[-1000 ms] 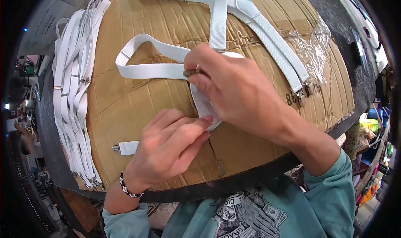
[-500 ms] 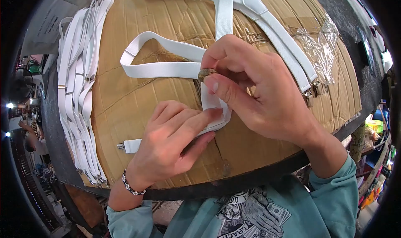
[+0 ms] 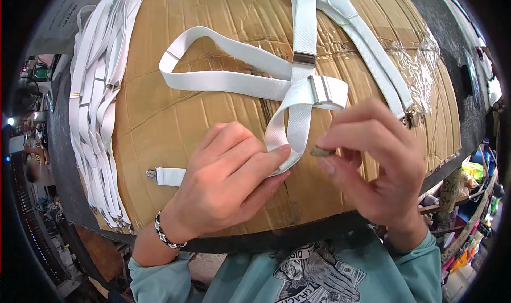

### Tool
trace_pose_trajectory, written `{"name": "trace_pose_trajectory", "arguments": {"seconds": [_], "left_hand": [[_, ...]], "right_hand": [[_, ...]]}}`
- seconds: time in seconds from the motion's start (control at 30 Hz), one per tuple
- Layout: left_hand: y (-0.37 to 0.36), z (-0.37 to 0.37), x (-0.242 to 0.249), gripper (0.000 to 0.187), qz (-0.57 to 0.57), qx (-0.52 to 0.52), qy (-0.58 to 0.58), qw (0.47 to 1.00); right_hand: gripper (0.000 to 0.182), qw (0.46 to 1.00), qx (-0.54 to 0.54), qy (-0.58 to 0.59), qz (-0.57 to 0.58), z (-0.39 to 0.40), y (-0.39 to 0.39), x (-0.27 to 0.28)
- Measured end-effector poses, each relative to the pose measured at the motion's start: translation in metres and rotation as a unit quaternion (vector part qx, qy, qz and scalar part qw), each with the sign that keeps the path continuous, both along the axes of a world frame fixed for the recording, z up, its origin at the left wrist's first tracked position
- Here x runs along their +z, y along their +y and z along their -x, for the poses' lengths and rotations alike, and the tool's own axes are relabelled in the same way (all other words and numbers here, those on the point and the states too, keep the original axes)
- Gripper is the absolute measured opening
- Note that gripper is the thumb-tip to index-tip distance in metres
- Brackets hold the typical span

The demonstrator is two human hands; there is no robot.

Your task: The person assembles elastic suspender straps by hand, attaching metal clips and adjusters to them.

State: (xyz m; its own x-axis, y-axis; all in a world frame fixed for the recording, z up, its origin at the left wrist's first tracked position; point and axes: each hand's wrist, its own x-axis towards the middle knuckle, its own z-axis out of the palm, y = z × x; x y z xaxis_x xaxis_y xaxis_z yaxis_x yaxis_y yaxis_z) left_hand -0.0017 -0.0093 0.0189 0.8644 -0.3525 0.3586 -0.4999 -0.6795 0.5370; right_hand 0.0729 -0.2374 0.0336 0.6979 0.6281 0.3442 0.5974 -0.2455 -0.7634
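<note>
White elastic suspenders (image 3: 223,82) lie looped on the cardboard, with a metal slider buckle (image 3: 321,90) on one strap. My left hand (image 3: 234,178) pinches a folded part of that strap between thumb and fingers. A short strap end with a metal clip (image 3: 151,173) sticks out to the left of this hand. To the right, my right hand (image 3: 378,164) is raised, apart from the strap and slightly blurred. Between its thumb and forefinger is a small brownish lump (image 3: 321,152), whose kind I cannot make out.
A bundle of white suspenders (image 3: 98,95) lies along the left side. Another strap pair (image 3: 375,55) ends in metal clips at the right, beside crumpled clear plastic (image 3: 423,63). Cardboard (image 3: 141,130) covers the dark table (image 3: 452,85).
My right hand has moved right and down, away from the strap, with the lump still pinched. The slider buckle and the loop now show. My left hand keeps its pinch.
</note>
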Motion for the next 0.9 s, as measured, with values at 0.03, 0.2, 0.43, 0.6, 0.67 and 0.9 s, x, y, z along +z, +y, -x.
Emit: {"name": "trace_pose_trajectory", "arguments": {"seconds": [0.03,0.2,0.43,0.6,0.67,0.9], "left_hand": [[0.000,0.000,-0.001,0.038,0.005,-0.001,0.007,1.000],[-0.001,0.000,-0.006,0.036,0.036,-0.006,-0.003,0.999],[-0.001,-0.002,-0.005,0.030,0.054,-0.025,0.013,0.998],[0.001,-0.002,-0.007,0.032,0.057,-0.033,0.020,0.998],[0.002,-0.003,-0.007,0.033,0.057,-0.038,0.018,0.997],[0.004,-0.004,-0.007,0.035,0.064,-0.046,0.032,0.996]], "right_hand": [[0.025,1.000,-0.008,0.013,0.002,0.007,-0.002,-0.002],[0.028,0.999,-0.028,0.037,0.023,0.029,-0.012,-0.014],[0.033,1.000,-0.020,0.000,0.018,0.028,-0.009,-0.016],[0.035,1.000,-0.001,-0.005,0.020,0.029,0.000,-0.009],[0.034,1.000,0.019,-0.012,0.007,0.028,0.004,-0.008],[0.031,0.998,0.025,-0.052,0.004,0.029,0.017,-0.017]]}}
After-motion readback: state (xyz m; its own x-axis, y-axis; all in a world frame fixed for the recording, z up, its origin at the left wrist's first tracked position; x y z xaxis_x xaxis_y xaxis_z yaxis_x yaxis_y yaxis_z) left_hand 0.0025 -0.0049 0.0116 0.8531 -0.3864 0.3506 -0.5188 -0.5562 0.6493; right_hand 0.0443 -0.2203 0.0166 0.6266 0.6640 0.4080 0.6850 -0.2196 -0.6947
